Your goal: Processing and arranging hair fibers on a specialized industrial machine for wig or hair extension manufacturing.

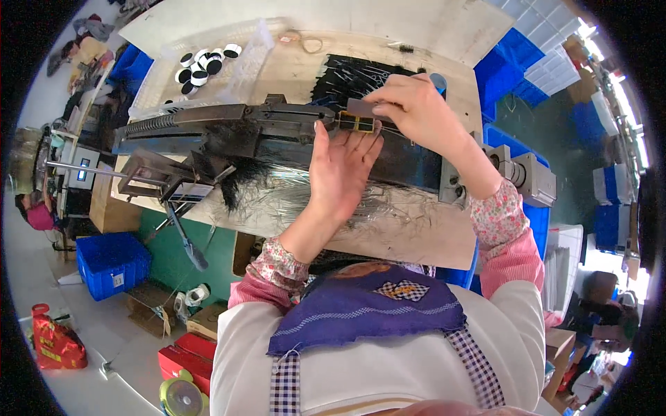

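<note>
Grey flat piece (361,107) pinched in your right hand (414,107): hold it level beside the yellow-edged frame (356,123), left hand (340,171) loosely spread.

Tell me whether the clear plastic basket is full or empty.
Partly filled: black-and-white round pieces cover only part of the bottom of the basket.

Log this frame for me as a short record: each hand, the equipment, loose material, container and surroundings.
Left hand: palm up, fingers extended, fingertips at a yellow-edged piece; whether they bear it is unclear
Right hand: pinching a greyish flat piece beside the yellow-edged piece
Equipment: long dark metal machine on a wooden bench
Loose material: thin wires strewn at the machine's near side
Container: white plastic crate holding black-and-white round pieces
Surroundings: blue bin on the floor, left
</note>
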{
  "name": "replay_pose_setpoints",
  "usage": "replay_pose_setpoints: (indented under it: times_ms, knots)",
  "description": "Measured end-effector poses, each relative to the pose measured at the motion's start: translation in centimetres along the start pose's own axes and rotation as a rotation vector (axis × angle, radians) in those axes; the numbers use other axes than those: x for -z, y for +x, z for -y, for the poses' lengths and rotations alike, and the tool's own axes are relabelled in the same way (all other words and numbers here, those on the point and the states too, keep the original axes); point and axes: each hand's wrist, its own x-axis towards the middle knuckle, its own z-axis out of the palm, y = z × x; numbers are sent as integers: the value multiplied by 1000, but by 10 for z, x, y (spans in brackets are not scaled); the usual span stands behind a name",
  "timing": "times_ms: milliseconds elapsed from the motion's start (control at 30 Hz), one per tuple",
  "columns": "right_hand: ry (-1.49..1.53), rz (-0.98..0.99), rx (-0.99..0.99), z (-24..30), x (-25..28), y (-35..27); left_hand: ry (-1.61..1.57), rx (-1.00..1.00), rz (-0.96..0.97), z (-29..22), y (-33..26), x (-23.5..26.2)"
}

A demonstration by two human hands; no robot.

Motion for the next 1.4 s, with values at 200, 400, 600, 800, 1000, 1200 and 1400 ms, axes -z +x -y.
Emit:
replay_pose_setpoints:
  times_ms: [200, 400, 600, 800, 1000, 1200, 1400]
  knots:
    - [-58, 133, -30, 5, -1, -3, -34, 21, -1, -7, -1, -5]
    - [-93, 18, 153, 29, -2, -8, -87, 20, -19, -7, 1, -3]
    - [14, -71, -144, 38, 11, -3, -69, -12, -13, -14, -4, -4]
    - [-316, 197, -79, 50, -6, -13, -111, 27, -27, -16, -3, 4]
    - [-358, 222, -2, 53, -12, -8, -22, 52, -132, -21, -3, -11]
    - [-186, 147, -100, 53, -11, -60, 171, 23, -138, -7, -2, -6]
    - [-25, 410, -454, 36, -47, -181, -19, -21, -124, 41, 1, 17]
